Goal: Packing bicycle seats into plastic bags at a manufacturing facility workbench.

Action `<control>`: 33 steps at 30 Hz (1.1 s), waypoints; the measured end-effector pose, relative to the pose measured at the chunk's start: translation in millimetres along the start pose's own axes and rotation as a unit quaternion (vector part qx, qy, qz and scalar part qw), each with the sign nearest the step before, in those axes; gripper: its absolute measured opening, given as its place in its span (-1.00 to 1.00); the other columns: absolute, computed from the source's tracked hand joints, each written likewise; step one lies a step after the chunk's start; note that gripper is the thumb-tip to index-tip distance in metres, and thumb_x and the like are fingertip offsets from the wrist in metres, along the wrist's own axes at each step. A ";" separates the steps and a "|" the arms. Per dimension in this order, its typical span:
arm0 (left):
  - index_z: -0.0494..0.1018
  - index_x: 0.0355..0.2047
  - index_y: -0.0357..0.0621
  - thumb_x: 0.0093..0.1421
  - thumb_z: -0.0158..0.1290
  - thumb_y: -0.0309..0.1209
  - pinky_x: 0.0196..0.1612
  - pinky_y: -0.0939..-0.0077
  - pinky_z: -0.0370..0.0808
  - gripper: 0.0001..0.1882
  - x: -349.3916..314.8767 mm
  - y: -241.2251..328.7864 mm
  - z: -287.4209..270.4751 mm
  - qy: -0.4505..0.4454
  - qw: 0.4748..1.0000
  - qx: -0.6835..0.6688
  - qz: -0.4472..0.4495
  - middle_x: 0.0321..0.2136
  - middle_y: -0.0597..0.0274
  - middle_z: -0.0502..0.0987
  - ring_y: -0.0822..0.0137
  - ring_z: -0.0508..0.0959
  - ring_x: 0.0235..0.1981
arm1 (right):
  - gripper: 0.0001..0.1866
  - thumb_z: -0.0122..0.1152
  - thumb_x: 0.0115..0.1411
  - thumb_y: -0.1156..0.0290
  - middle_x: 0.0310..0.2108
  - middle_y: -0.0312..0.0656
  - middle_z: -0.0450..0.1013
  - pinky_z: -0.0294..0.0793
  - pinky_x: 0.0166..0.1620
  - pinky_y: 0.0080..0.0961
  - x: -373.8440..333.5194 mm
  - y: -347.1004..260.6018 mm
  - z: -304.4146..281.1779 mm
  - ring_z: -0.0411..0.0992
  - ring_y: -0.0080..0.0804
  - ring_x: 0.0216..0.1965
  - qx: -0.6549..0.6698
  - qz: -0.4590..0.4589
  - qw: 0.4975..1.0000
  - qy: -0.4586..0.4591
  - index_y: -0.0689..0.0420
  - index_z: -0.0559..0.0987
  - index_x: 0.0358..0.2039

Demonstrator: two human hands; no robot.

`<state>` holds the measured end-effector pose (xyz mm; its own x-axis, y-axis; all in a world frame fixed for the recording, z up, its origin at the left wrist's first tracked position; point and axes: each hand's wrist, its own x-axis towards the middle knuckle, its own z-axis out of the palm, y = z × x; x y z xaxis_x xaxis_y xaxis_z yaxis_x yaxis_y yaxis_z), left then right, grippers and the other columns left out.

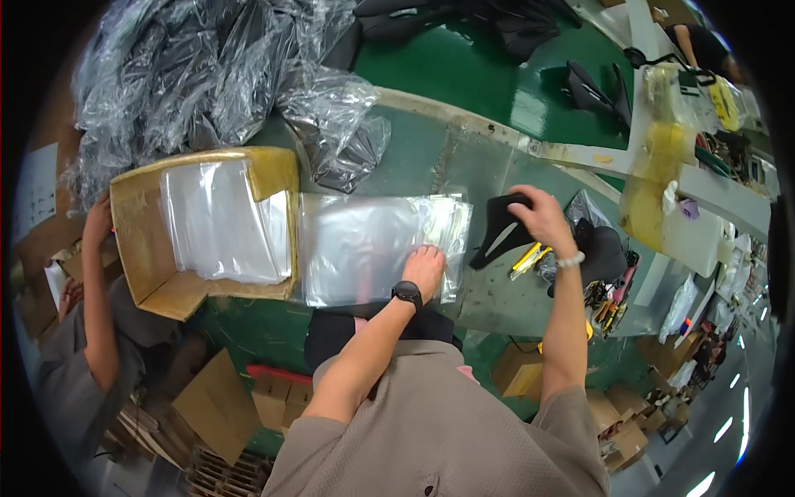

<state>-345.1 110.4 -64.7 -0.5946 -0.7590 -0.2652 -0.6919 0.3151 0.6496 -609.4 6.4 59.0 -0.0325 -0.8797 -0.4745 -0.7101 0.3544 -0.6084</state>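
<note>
My right hand (542, 217) grips a black bicycle saddle (503, 232) with a long slot through its middle, held over the grey bench to the right of a stack of clear plastic bags (360, 248). My left hand (425, 269), with a watch at the wrist, rests near the right end of that stack, its fingers curled on the edge of a plastic bag. Left of the stack stands an open cardboard box (203, 157) holding more clear bags (224, 219). Yellow-handled cutters (527, 261) lie just below my right hand.
Plastic-wrapped black saddles (207, 74) pile up at the far left. Loose black saddles (592, 89) lie on the green surface (472, 70) beyond a pale rail (505, 135). Assorted tools (611, 302) sit at right. Another person's hand (98, 219) is beside the box.
</note>
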 end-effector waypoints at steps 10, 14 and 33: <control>0.48 -0.22 -0.22 0.19 -0.07 -0.37 -0.29 0.33 0.45 -0.76 -12.6 -33.1 5.8 -0.022 0.935 -0.303 -0.181 -0.45 0.08 0.55 0.13 0.54 -0.43 | -0.40 0.36 0.02 0.23 -0.11 0.04 0.42 0.34 0.02 -0.32 -46.8 45.2 111.9 0.36 -0.13 -0.05 0.056 0.150 0.920 0.359 0.35 0.41 -0.03; 0.50 -0.19 -0.21 0.22 -0.06 -0.28 -0.30 0.46 0.43 -0.71 -8.3 -34.7 8.5 -0.057 0.886 -0.396 -0.232 -0.49 0.18 0.54 0.34 0.52 -0.45 | -0.39 0.37 0.07 0.16 -0.26 -0.13 0.48 0.44 -0.14 -0.47 -80.5 78.2 183.1 0.47 -0.34 -0.24 0.321 0.267 0.879 0.229 0.35 0.39 -0.04; 0.51 -0.25 -0.23 0.28 -0.04 -0.26 -0.38 0.62 0.37 -0.72 -14.9 -7.4 -21.3 -0.043 0.814 -0.516 -0.261 -0.50 0.37 0.49 0.53 0.43 -0.47 | -0.60 0.25 0.11 0.47 -0.24 -0.25 0.45 0.40 -0.12 -0.58 -102.8 -5.5 189.7 0.39 -0.57 -0.24 0.462 0.069 0.879 0.095 0.27 0.40 -0.05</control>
<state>-322.4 107.2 -50.4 -0.3864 -0.5794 -0.7176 -0.1728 -0.7188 0.6734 -468.8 155.0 -9.6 -0.2524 -0.8136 -0.5238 0.1814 0.4920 -0.8515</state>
